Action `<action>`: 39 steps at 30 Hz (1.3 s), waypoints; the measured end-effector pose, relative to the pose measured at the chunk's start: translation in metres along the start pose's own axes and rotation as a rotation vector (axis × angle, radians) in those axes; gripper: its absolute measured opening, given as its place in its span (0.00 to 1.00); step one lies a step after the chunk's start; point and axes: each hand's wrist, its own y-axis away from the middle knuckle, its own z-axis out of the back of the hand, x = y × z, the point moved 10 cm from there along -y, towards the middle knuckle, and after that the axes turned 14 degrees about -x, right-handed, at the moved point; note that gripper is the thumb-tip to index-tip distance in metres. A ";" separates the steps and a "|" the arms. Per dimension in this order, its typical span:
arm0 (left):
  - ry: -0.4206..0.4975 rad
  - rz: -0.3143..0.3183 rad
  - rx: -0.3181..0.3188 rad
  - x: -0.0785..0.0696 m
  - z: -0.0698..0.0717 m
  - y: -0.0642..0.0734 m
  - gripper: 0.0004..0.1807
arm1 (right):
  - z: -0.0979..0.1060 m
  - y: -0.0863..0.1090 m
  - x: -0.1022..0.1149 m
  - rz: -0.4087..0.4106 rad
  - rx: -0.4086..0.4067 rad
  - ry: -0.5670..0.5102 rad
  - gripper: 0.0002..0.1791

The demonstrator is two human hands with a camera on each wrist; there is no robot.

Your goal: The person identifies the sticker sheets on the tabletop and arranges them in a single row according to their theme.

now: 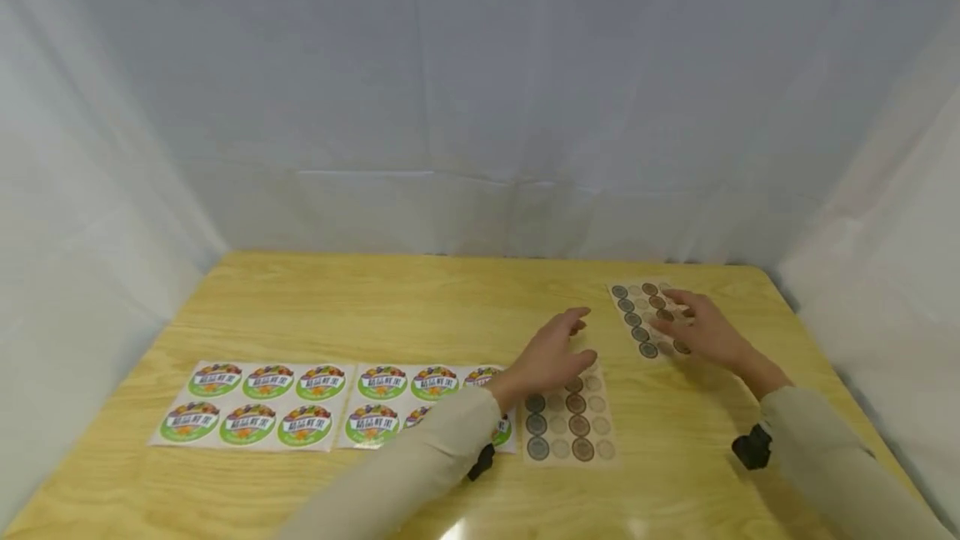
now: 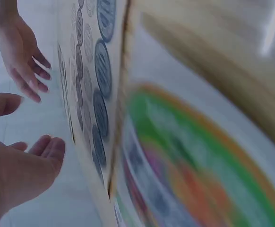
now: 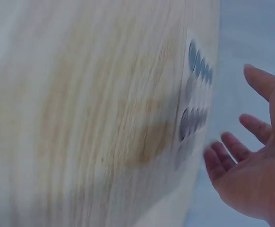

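My left hand (image 1: 546,361) hovers over the upper part of a pale sheet of round stickers (image 1: 558,425), fingers loosely bent and holding nothing. In the left wrist view, air shows between this hand (image 2: 26,172) and the sheet (image 2: 88,71). Farther back on the right, my right hand (image 1: 705,330) hangs above the right side of a second sheet of round grey and brown stickers (image 1: 637,319). The right wrist view shows that hand (image 3: 255,175) with thumb and fingers spread, apart from the sheet (image 3: 194,99). Both hands partly cover the sheets below them.
Two sheets of colourful fruit labels lie side by side on the left, one whole (image 1: 255,407) and one (image 1: 382,407) partly behind my left forearm. The wooden table (image 1: 390,298) is bordered by white curtains (image 1: 480,107) at the back and sides.
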 end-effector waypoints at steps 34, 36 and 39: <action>-0.259 0.164 -0.041 -0.005 -0.041 -0.050 0.48 | -0.005 -0.005 -0.044 -0.268 0.196 -0.040 0.55; -0.284 0.150 -0.058 -0.006 -0.040 -0.053 0.48 | -0.005 -0.006 -0.042 -0.267 0.206 -0.037 0.54; -0.328 0.137 -0.067 -0.006 -0.038 -0.055 0.49 | -0.007 -0.008 -0.041 -0.260 0.216 0.021 0.55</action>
